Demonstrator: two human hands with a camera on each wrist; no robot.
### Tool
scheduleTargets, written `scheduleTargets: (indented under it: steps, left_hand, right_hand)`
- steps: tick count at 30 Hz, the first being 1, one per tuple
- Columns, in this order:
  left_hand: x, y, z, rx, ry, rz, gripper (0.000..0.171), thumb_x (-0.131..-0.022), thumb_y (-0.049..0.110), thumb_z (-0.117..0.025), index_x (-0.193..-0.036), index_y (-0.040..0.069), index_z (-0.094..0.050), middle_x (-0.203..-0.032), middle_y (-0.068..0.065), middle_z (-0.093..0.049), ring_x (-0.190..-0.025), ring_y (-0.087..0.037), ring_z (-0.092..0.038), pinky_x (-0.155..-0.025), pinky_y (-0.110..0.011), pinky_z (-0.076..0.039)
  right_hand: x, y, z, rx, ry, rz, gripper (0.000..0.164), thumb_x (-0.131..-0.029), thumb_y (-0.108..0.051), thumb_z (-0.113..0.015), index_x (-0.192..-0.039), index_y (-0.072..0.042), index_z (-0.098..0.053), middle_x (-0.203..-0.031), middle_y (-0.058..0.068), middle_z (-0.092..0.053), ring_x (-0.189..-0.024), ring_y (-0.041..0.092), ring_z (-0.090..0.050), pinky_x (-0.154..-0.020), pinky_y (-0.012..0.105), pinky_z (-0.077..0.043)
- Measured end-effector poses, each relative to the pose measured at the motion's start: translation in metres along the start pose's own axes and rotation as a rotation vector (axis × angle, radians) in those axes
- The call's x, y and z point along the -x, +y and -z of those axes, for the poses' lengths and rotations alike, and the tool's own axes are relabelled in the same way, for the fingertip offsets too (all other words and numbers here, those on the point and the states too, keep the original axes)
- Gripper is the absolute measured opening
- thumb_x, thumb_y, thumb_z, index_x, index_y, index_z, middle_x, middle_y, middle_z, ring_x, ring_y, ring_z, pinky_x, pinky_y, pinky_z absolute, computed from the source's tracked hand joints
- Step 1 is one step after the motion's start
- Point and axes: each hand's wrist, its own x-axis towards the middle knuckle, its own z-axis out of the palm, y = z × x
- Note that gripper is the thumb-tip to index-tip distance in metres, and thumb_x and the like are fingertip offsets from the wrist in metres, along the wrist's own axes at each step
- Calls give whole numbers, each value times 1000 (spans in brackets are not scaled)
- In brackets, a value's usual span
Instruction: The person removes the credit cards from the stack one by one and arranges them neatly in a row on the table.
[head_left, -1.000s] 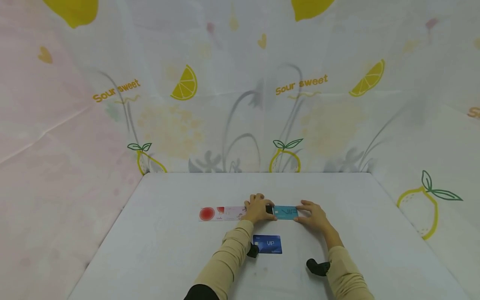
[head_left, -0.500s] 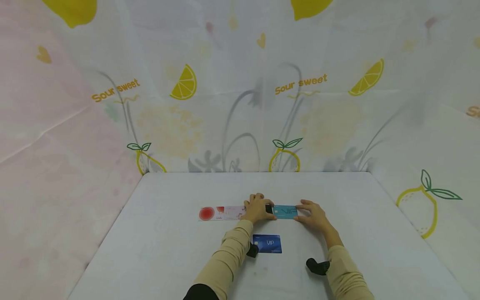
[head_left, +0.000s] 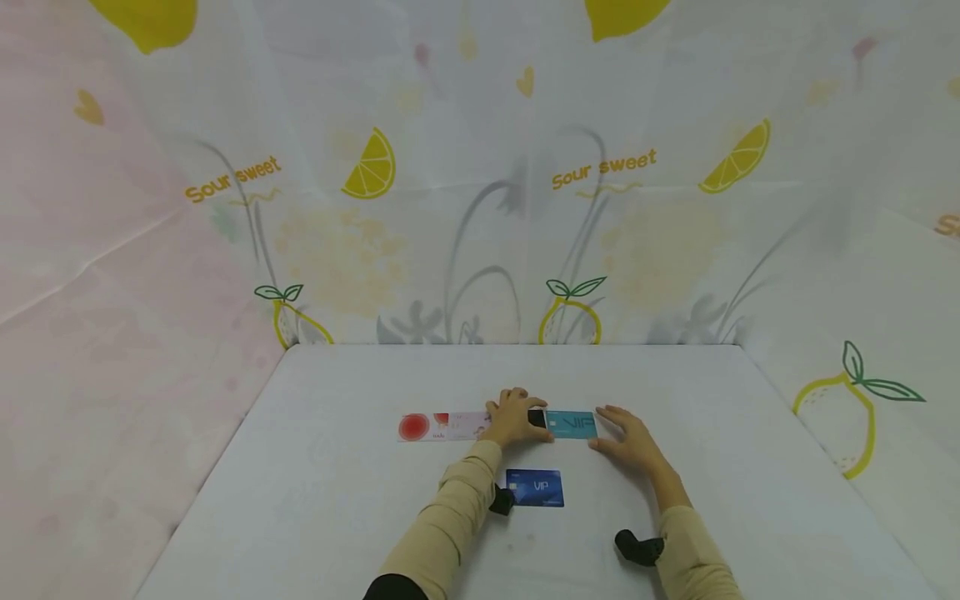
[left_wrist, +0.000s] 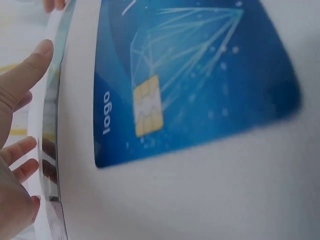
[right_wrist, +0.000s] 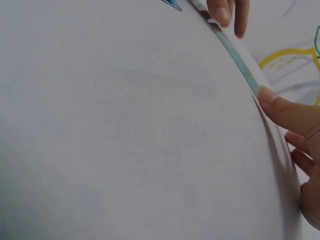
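Observation:
Several flat cards lie end to end in a row: a white card with a red circle, a pink-white card, a dark card and a teal VIP card. My left hand spans the row, hiding part of the pink-white and dark cards; its thumb and fingertips are by the teal card's left end. At that card's right end is my right hand, fingers and thumb spread, the thumb close to its lower corner. Nearer me lies a blue VIP card, seen large in the left wrist view with a gold chip.
The cards lie on a white tabletop. Behind it hangs a lemon-print cloth that also covers the sides. A black wrist camera piece sticks out from the right sleeve, and another overlaps the blue card's left edge.
My right hand has loosened from the teal card's right end and shifted slightly right and toward me. My left hand has hardly moved. The cards lie where they were.

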Motion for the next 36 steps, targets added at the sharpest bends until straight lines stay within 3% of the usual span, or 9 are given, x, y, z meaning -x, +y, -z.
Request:
scheduleTargets:
  steps: [7, 12, 17, 21, 25, 31, 36]
  left_hand:
    - [13, -9, 16, 51, 61, -32, 63, -64, 52, -70, -120, 26, -55, -128, -8, -43, -115, -30, -34, -78, -50, -27]
    - [25, -11, 28, 141, 102, -97, 59, -66, 45, -72, -116, 18, -58, -116, -10, -52, -109, -30, -41, -75, -46, -28]
    - [38, -13, 34, 264, 68, -143, 53, -69, 38, -73, -112, 10, -59, -101, -9, -60, -96, -24, -52, -78, -44, -32]
    - [48, -16, 36, 317, 46, -153, 53, -70, 37, -73, -111, 8, -59, -100, -9, -59, -94, -22, -54, -84, -40, -39]
    - [58, -16, 40, 361, 20, -150, 53, -70, 35, -73, -112, 6, -59, -101, -13, -59, -94, -25, -54, -82, -37, -43]
    - [71, -15, 41, 332, -29, -108, 55, -67, 33, -76, -112, 6, -59, -105, -11, -59, -96, -25, -54, -82, -36, -44]
    - [80, -17, 36, 292, -62, -81, 60, -62, 36, -78, -111, 8, -59, -104, -8, -57, -95, -22, -51, -80, -35, -43]
  right_hand:
    - [20, -9, 0, -41, -5, -47, 67, -74, -33, -69, -128, -2, -45, -132, 26, -37, -122, 45, -28, -95, 58, -22]
    - [28, -17, -1, -6, 2, -59, 64, -75, -32, -69, -127, -2, -46, -129, 23, -42, -121, 42, -32, -97, 54, -24]
    - [35, -26, -2, 21, 28, -53, 59, -77, -28, -68, -125, 0, -47, -126, 24, -45, -119, 41, -36, -96, 51, -27]
    - [40, -35, -3, 37, 97, -4, 54, -76, -23, -69, -120, 3, -51, -119, 25, -50, -113, 41, -42, -93, 51, -31]
    - [43, -44, -6, 35, 144, 19, 49, -74, -20, -70, -116, 2, -55, -113, 22, -54, -107, 40, -46, -90, 51, -34]
    - [47, -58, -11, 30, 152, 76, 47, -70, -23, -74, -110, -1, -60, -107, 16, -58, -102, 35, -50, -85, 49, -39]
    - [48, -66, -16, 29, 96, 39, 49, -68, -26, -75, -111, -6, -61, -108, 11, -57, -100, 29, -51, -84, 46, -40]
